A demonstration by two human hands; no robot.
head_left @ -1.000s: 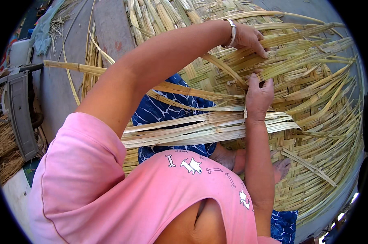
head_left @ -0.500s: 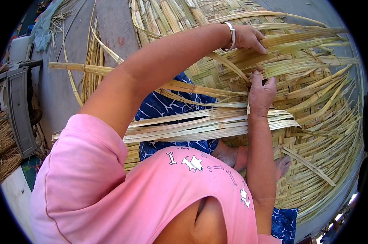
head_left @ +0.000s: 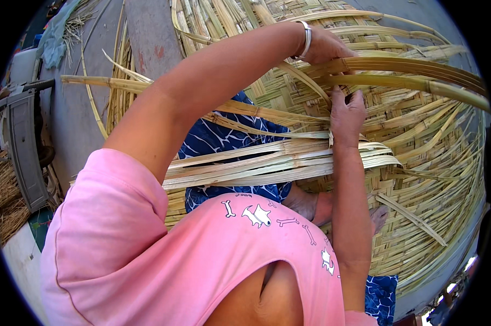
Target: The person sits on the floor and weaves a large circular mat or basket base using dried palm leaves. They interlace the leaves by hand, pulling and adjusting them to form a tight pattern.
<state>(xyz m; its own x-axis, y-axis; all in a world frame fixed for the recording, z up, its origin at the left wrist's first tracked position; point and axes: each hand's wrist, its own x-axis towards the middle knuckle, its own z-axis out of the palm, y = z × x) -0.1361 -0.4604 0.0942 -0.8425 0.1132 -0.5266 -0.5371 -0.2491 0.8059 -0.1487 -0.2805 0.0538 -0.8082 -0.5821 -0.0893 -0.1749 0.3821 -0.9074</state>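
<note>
**Both hands on the strips of a big woven mat**

I am reaching my left hand (head_left: 324,46) across to the far part of the woven mat (head_left: 419,163), my arm crossing in front of me and a silver bangle (head_left: 306,39) sitting on the wrist. The fingers are curling down over a pair of long green-yellow strips (head_left: 408,73) that are arching out over the weave toward the right; I am gripping them from above, the hand mostly closed around them, though the fingertips themselves are hidden behind the strips.

My right hand (head_left: 346,114) is coming straight up from below, just beneath the left one. Its fingers are extended upward and pressing flat against the weave, their tips touching the underside of the arching strips. I cannot tell whether it is pinching anything; it looks open and laid on the mat rather than clasped.

Just under that wrist a thick bundle of pale loose strips (head_left: 267,163) is running sideways across my lap, over my blue patterned skirt (head_left: 218,138) and past my pink shirt (head_left: 148,255). The mat is spreading under and around me, filling the right side of the view, with my bare foot (head_left: 310,204) resting on it. Off to the left, a grey plastic crate (head_left: 23,146) is standing on the concrete floor (head_left: 77,114), well apart from my hands.
</note>
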